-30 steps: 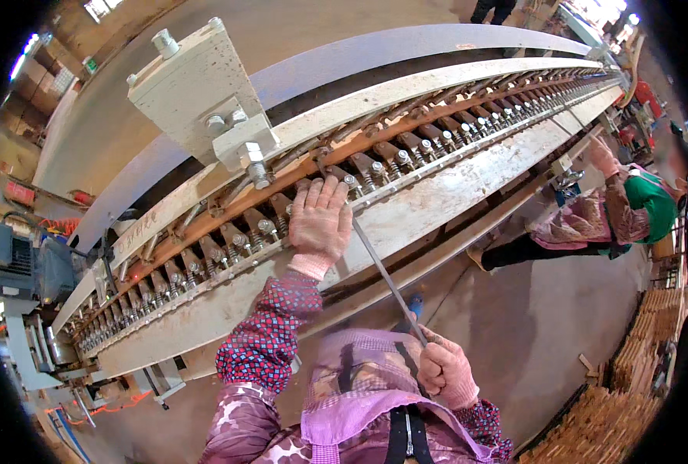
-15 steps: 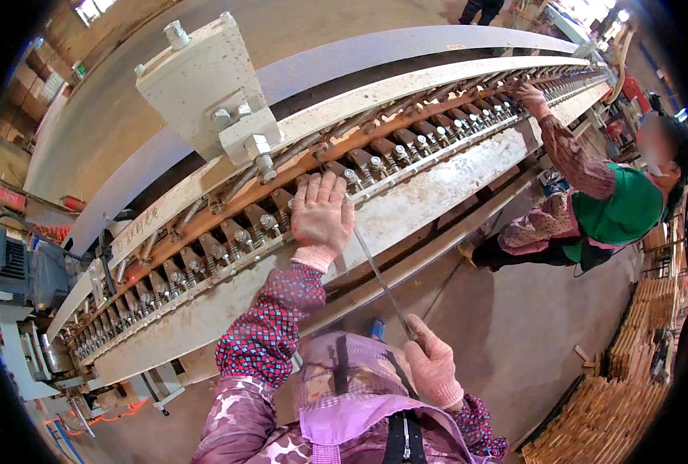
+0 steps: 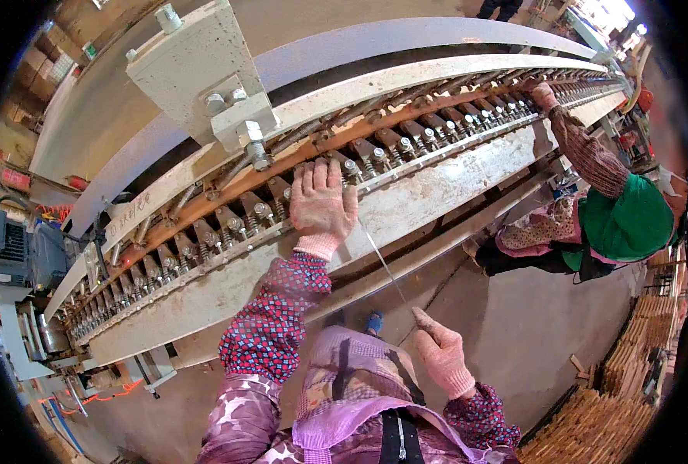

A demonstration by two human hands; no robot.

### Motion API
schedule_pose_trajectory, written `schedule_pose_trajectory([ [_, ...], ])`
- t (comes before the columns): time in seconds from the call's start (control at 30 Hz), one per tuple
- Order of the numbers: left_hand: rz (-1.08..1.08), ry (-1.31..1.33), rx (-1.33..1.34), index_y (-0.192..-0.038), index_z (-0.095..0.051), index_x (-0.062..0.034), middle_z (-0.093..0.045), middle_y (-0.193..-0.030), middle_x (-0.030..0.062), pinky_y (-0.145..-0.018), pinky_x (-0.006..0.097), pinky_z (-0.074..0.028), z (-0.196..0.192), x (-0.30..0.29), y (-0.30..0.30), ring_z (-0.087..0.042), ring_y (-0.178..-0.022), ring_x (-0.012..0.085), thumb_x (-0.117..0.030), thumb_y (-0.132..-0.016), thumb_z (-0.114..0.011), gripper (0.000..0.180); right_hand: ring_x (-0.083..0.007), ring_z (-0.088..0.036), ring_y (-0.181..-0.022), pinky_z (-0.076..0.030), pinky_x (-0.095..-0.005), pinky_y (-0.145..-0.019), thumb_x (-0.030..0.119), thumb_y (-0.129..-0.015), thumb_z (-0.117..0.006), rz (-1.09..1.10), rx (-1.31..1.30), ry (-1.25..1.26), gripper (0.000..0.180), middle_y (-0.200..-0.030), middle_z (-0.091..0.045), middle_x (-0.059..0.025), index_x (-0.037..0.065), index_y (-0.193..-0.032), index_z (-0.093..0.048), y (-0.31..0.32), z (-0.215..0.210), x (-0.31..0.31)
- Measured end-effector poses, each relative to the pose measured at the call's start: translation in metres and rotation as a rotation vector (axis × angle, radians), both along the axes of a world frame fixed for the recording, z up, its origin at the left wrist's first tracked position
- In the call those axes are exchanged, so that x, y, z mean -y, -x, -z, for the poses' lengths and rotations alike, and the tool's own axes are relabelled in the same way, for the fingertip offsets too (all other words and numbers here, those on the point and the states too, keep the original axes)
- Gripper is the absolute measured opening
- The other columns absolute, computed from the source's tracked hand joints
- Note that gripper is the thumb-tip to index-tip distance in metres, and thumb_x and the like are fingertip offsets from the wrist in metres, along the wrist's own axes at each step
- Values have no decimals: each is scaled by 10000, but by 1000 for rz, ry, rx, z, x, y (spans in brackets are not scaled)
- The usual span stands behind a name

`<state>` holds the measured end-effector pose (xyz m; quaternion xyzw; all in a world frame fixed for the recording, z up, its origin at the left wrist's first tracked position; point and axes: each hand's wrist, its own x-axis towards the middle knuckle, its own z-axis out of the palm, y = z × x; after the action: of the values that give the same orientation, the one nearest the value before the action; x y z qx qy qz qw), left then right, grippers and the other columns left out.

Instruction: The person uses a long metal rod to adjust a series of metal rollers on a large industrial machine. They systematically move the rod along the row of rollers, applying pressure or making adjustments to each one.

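My left hand [image 3: 322, 207], in a pinkish work glove, lies flat with fingers stretched over a row of springs and bolts [image 3: 390, 151] on a long machine beam. Below it runs the beam's pale, scuffed metal face [image 3: 437, 189]. A thin metal strip [image 3: 381, 259] slants from beside that hand down toward my right hand [image 3: 443, 357]. The gloved right hand is closed in front of my body, the strip's near end at its fingertips. Exactly how the fingers grip it is hard to see.
A co-worker in a green covering [image 3: 630, 216] leans in at right, with a hand [image 3: 543, 96] on the beam's far end. A heavy bolted bracket [image 3: 197, 77] rises at left; a motor [image 3: 5, 247] stands beyond. Stacked wooden strips [image 3: 599, 425] lie lower right.
My left hand stays flat on the bolt row. My right hand has shifted slightly right and down, and the strip now looks thinner. The co-worker's head has bent lower.
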<state>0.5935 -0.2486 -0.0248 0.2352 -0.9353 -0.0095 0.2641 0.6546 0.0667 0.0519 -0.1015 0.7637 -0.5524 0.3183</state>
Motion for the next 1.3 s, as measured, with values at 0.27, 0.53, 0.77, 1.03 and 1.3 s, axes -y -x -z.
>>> schedule_pose_trajectory([
  [0.27,-85,10,101,-1352,-522,-92,-532,-1316,182,-1149,522,-264,-9,-9,9,-459,-1273,378,-487,-896,-500,604,0,-413,-605,-339,-178,-520,93,-920,-567,-70,265,-10,409,-685,-490,74,11,-1315,-633,77,18,-22],
  [0.53,-121,52,108,-1409,-468,-68,-569,-1327,159,-1145,481,-299,-5,-6,12,-492,-1272,343,-420,-918,-529,606,-23,-395,-517,-345,-206,-476,133,-951,-535,-82,124,83,438,-651,-472,74,56,-1378,-595,40,43,-33],
  [0.77,-119,75,84,-1382,-512,-25,-582,-1350,182,-1134,485,-311,5,-4,11,-515,-1262,342,-447,-930,-501,619,-36,-369,-456,-308,-222,-414,155,-957,-542,-49,373,40,455,-605,-451,63,46,-1398,-566,46,43,-19],
  [1.03,-130,-34,29,-1406,-490,-15,-620,-1284,192,-1113,472,-348,4,0,17,-547,-1241,340,-358,-948,-489,573,-44,-327,-418,-239,-237,-374,231,-985,-532,1,563,247,384,-572,-385,65,25,-1300,-609,70,27,107],
  [1.3,-100,-18,11,-1344,-528,-8,-613,-1292,184,-1111,484,-350,-3,0,13,-538,-1236,343,-390,-910,-541,579,-56,-369,-427,-284,-219,-379,156,-981,-504,47,814,165,435,-587,-427,37,-21,-1377,-516,33,16,-5],
])
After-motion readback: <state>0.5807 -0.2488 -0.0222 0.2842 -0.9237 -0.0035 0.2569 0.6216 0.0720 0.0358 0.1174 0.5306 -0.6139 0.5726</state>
